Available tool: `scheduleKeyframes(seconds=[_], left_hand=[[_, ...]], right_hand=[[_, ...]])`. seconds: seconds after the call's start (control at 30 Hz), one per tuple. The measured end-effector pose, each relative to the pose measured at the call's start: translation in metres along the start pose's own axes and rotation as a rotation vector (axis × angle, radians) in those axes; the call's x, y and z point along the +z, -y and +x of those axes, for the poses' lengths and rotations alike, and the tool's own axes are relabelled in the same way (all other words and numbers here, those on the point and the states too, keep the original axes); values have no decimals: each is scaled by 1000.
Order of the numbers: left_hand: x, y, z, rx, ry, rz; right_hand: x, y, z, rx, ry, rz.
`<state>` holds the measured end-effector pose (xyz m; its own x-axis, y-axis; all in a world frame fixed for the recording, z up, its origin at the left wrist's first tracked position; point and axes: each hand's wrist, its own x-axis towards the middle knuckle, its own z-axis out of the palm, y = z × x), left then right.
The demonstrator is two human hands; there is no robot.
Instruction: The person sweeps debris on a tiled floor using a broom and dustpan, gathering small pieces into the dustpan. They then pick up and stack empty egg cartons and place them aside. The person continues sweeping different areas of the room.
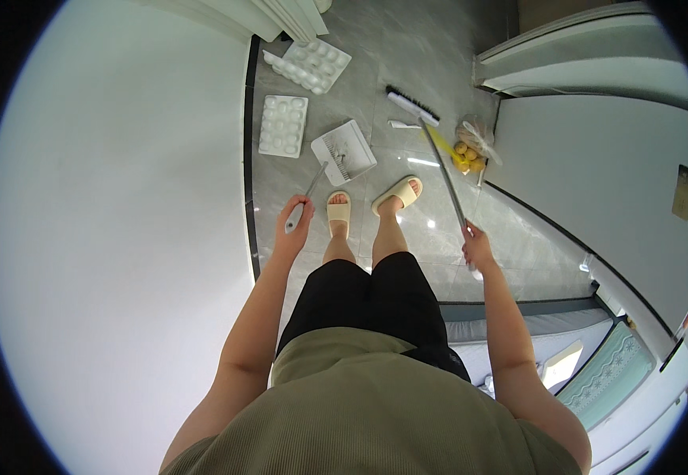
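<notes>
My left hand (pixel 294 224) is closed around the handle of a white dustpan (pixel 360 147), whose pan rests on the tiled floor before my feet. Dark debris lies in the pan, beside a row of comb teeth. In my right hand (pixel 477 249) is the grey pole of a broom (pixel 413 107). The broom's white head with black bristles is beyond the dustpan, to its right. A small white piece (pixel 403 124) lies on the floor close to the broom head. Whether the bristles touch the floor I cannot tell.
Two white moulded trays (pixel 283 126) (pixel 315 64) lie by the left wall. At right, bags with round yellowish items (pixel 467 155) sit against a white cabinet-like panel (pixel 593 160). My slippered feet (pixel 400 195) stand just behind the dustpan. A bed-like padded edge (pixel 528 325) is at lower right.
</notes>
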<state>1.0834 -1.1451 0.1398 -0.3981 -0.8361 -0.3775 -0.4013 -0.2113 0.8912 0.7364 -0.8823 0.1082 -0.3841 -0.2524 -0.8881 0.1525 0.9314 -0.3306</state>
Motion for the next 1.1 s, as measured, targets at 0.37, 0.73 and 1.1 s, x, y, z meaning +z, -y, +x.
scheduleKeyframes(seconds=[0.37,0.73,1.1], left_hand=[[31,25,54,-63,20,-26],[25,27,61,-81,79,59],[3,38,32,-25,-68,-182]], right_hand=[[89,14,93,-112,-81,220],[150,17,-65,279,449,623],[72,59,-78,66,254,209]])
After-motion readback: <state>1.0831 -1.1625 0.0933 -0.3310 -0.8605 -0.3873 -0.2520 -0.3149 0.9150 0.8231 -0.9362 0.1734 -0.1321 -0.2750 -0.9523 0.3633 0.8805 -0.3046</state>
